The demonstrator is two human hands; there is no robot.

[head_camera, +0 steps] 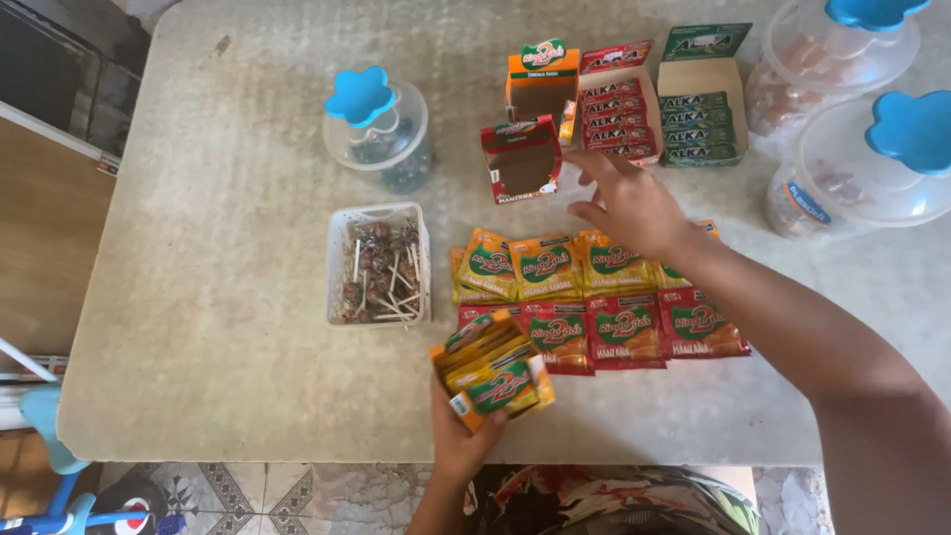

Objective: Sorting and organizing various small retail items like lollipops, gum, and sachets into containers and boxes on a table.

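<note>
Left hand [461,436] grips an orange carton of sachets [492,370]; right hand [629,203] hovers open over the table [218,297].

The carton sits at the near table edge, tilted, fingers closed around its lower end. The right hand — fingers spread, holding nothing — is just beside an empty red display box [522,159]. Beneath it lie two rows of sachets — orange [545,266] above, red [624,332] below. Further back stand an orange box [542,84] and red [616,109] and green [701,114] trays of flat packs. A white lollipop basket [379,265] and blue-lidded jar [378,129] stand left.
</note>
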